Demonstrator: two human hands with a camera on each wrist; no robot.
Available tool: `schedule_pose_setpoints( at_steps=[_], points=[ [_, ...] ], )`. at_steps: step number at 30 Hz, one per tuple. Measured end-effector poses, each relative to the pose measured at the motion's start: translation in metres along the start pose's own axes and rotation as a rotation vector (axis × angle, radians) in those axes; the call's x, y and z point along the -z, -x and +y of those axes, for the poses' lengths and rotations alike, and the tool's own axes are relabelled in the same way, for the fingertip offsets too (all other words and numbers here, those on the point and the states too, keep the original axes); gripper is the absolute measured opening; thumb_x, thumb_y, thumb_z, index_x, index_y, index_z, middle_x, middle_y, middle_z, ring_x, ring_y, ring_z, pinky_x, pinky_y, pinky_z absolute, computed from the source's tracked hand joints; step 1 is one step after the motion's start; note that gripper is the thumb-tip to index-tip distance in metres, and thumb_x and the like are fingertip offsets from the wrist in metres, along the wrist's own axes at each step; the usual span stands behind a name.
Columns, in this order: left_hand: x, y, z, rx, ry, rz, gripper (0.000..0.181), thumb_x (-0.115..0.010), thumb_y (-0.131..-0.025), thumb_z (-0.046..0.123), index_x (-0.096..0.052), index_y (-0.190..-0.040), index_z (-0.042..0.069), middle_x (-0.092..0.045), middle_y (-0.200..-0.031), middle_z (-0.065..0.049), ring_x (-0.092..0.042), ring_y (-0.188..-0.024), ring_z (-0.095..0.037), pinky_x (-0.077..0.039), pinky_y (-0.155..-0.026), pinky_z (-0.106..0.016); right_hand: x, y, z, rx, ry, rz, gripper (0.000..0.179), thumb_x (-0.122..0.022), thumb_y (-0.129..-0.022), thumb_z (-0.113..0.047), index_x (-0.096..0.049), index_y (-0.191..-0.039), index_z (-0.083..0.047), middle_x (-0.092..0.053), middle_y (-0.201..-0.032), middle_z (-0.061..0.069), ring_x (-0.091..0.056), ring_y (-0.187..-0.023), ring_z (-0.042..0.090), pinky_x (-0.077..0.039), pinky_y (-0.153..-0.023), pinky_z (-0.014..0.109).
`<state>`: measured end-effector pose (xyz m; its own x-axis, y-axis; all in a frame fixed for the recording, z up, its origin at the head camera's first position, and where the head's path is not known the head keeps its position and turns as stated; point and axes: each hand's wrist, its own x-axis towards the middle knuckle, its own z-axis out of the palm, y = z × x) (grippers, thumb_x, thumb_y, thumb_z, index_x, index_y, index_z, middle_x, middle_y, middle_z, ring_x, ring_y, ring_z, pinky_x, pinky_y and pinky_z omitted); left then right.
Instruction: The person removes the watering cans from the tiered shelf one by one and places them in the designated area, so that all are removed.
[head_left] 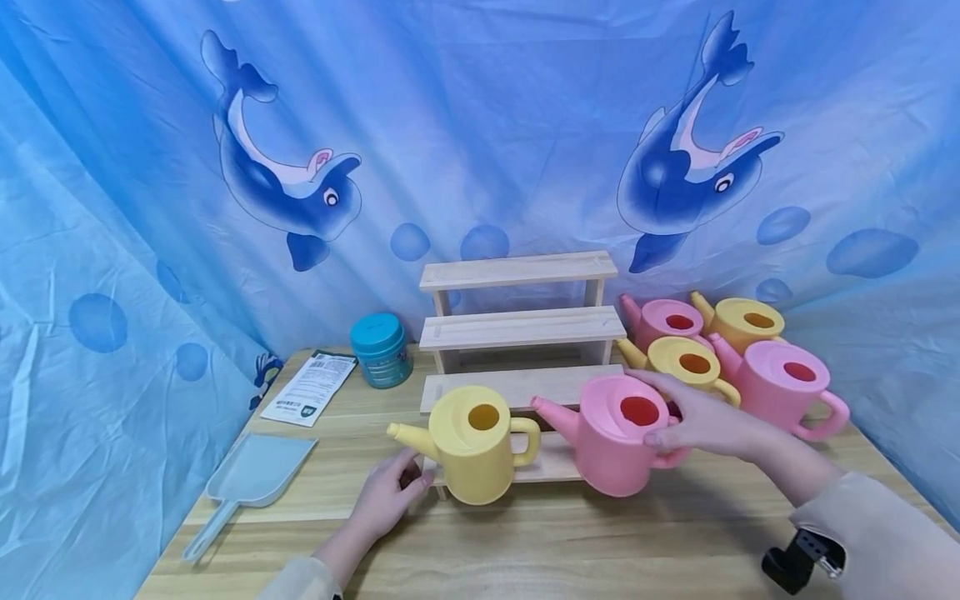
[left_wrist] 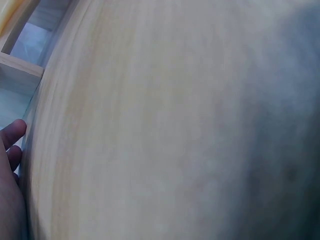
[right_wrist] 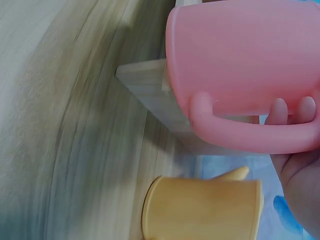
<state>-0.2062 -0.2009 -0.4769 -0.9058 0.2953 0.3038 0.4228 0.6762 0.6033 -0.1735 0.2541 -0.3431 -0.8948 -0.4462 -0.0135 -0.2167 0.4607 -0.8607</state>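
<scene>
A pink watering can [head_left: 611, 442] is in my right hand [head_left: 693, 412], which grips it at the handle side. In the right wrist view, fingertips [right_wrist: 306, 109] show between the can's body and its handle. The can is over the right part of the bottom step of a wooden tiered shelf [head_left: 525, 387]; whether it rests there cannot be told. On that step's left part stands a yellow watering can [head_left: 476, 454], spout to the left. Beneath the spout, my left hand [head_left: 386, 496] is at the step's left end, fingers loosely bent; contact is unclear.
Several pink and yellow watering cans [head_left: 780, 387] stand together right of the shelf. On the left lie a light-blue dustpan [head_left: 258, 471] and a white printed packet [head_left: 309, 389], with a teal lidded tub [head_left: 381, 354] behind. A blue dolphin curtain [head_left: 487, 125] hangs behind the table.
</scene>
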Motion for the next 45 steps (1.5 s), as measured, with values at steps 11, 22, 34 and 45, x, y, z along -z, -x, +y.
schedule_pose_setpoints(
  at_steps=[11,22,34,45],
  points=[
    [0.002,0.002,0.0,0.003,-0.019,0.016,0.035,-0.067,-0.083,0.028,-0.06,-0.117,0.023,-0.049,-0.074,0.017,-0.047,-0.072,-0.008,-0.039,-0.068,-0.034,0.013,0.018,0.014,-0.044,-0.049,0.062,0.085,-0.075,-0.072,-0.025,-0.028,-0.143,-0.016,-0.043,-0.127,0.016,-0.042,-0.11,0.036,-0.053,-0.065,0.043],
    [0.001,0.001,-0.002,0.014,-0.005,0.006,0.035,-0.067,-0.083,0.027,-0.06,-0.117,0.024,-0.049,-0.074,0.017,-0.048,-0.072,-0.008,-0.039,-0.068,-0.035,0.015,0.037,0.027,-0.03,-0.077,0.21,0.077,-0.073,-0.077,-0.02,-0.032,-0.142,-0.015,-0.046,-0.126,0.011,-0.049,-0.105,0.017,-0.054,-0.062,0.042],
    [0.003,0.003,-0.002,0.031,0.001,0.004,0.036,-0.066,-0.084,0.029,-0.059,-0.119,0.024,-0.049,-0.075,0.015,-0.047,-0.073,-0.009,-0.039,-0.067,-0.035,0.023,0.06,0.047,0.057,0.046,0.381,0.075,-0.072,-0.074,-0.011,-0.036,-0.139,-0.006,-0.05,-0.118,-0.008,-0.048,-0.102,0.005,-0.054,-0.065,0.035],
    [0.002,0.001,0.001,0.006,-0.013,0.02,0.035,-0.067,-0.083,0.027,-0.06,-0.117,0.023,-0.049,-0.074,0.017,-0.047,-0.072,-0.008,-0.039,-0.068,-0.035,0.03,0.084,0.071,-0.004,-0.019,0.425,0.06,-0.063,-0.085,-0.007,-0.035,-0.138,-0.01,-0.055,-0.104,-0.011,-0.055,-0.076,0.015,-0.052,-0.061,0.032]
  ],
)
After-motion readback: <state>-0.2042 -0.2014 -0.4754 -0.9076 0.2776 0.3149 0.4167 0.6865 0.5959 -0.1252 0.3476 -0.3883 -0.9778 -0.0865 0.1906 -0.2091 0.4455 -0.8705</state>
